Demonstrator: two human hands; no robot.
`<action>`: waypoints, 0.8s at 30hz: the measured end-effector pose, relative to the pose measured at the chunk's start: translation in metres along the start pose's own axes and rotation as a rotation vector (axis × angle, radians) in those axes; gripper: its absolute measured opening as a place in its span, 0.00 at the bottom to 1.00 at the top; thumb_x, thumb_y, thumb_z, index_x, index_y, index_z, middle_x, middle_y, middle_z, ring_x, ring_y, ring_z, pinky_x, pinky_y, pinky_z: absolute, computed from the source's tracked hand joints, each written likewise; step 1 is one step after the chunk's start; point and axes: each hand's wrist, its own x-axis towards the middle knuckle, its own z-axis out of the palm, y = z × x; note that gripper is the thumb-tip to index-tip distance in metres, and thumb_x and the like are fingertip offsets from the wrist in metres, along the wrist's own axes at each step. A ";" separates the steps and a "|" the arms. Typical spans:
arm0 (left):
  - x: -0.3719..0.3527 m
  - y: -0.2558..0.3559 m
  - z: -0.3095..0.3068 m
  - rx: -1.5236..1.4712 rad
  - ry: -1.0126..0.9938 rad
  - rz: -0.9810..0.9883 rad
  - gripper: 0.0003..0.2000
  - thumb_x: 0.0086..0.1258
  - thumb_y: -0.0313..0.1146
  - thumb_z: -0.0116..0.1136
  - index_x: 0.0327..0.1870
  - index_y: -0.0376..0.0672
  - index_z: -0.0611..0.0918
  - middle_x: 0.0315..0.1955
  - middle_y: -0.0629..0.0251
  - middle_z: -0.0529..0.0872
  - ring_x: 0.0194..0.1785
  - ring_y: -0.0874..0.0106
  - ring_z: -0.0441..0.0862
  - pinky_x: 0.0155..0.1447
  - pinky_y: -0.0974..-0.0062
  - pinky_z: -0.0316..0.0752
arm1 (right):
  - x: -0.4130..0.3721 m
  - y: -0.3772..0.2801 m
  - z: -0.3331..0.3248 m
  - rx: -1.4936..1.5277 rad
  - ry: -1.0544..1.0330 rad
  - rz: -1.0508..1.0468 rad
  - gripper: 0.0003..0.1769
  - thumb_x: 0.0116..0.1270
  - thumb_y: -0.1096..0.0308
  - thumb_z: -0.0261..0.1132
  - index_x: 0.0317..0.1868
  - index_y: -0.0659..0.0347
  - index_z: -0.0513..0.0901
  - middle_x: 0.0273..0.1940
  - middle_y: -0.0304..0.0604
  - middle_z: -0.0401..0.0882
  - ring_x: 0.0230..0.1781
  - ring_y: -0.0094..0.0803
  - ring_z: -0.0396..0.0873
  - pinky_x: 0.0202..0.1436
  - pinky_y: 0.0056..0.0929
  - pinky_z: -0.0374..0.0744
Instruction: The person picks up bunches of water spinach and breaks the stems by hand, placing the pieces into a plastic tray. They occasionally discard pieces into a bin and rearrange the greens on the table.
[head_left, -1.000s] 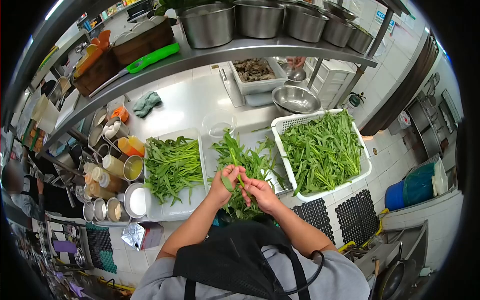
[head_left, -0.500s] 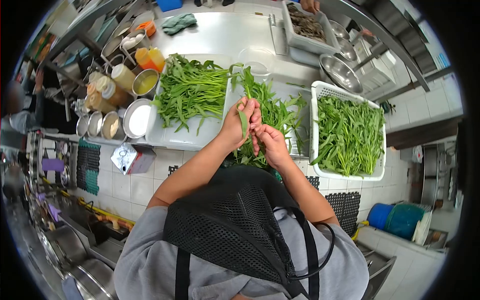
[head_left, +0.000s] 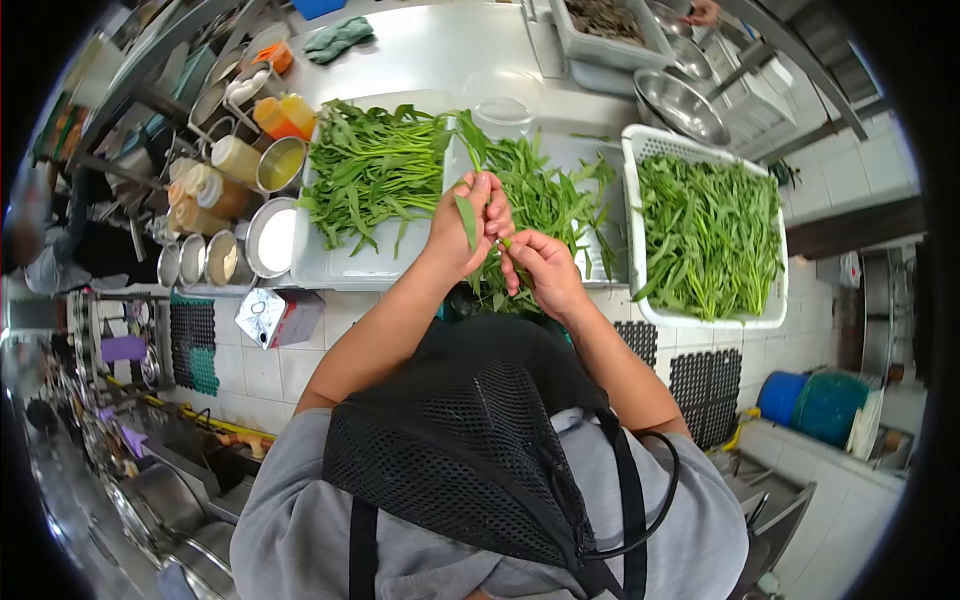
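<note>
My left hand [head_left: 468,222] is closed round a leafy stem of water spinach [head_left: 472,140], its leaves sticking out above the thumb. One long leaf hangs over the back of that hand. Close below, my right hand [head_left: 548,268] pinches the lower end of the stem between thumb and fingers. Under and behind both hands lies a loose heap of water spinach [head_left: 545,200] in a shallow tray [head_left: 617,230]. To the left, a bundle of stems [head_left: 375,175] rests in a white tray [head_left: 345,268]. A white perforated basket [head_left: 634,215] on the right is full of cut greens [head_left: 710,235].
Sauce bottles [head_left: 225,185], a bowl of white powder [head_left: 272,238] and small metal bowls stand at the left. A clear round container [head_left: 500,105], a grey bin [head_left: 615,45] and metal bowls [head_left: 682,108] are at the back. Another person's hand [head_left: 703,12] shows top right.
The view has shifted slightly. My right hand has turned a little at the stem, and a short green piece now shows at its fingertips. The left hand keeps its hold.
</note>
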 end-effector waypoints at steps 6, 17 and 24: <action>0.004 -0.014 0.011 0.037 0.022 -0.065 0.11 0.79 0.41 0.43 0.39 0.44 0.69 0.22 0.71 0.64 0.24 0.77 0.60 0.32 0.76 0.62 | -0.006 0.000 -0.009 -0.063 0.088 -0.055 0.07 0.72 0.69 0.57 0.40 0.65 0.77 0.28 0.40 0.77 0.22 0.24 0.73 0.25 0.23 0.75; -0.022 -0.053 0.003 0.243 0.017 0.142 0.10 0.80 0.37 0.40 0.39 0.41 0.68 0.22 0.68 0.67 0.26 0.75 0.65 0.37 0.73 0.66 | -0.015 0.022 -0.014 0.517 0.174 0.246 0.08 0.69 0.66 0.55 0.32 0.59 0.74 0.24 0.35 0.69 0.20 0.23 0.66 0.22 0.23 0.66; -0.034 -0.073 -0.013 0.338 -0.010 0.202 0.12 0.80 0.40 0.41 0.40 0.39 0.69 0.24 0.68 0.73 0.27 0.80 0.72 0.31 0.81 0.71 | -0.027 0.031 -0.016 0.566 0.215 0.325 0.09 0.68 0.67 0.55 0.31 0.60 0.75 0.23 0.35 0.69 0.19 0.23 0.66 0.21 0.23 0.65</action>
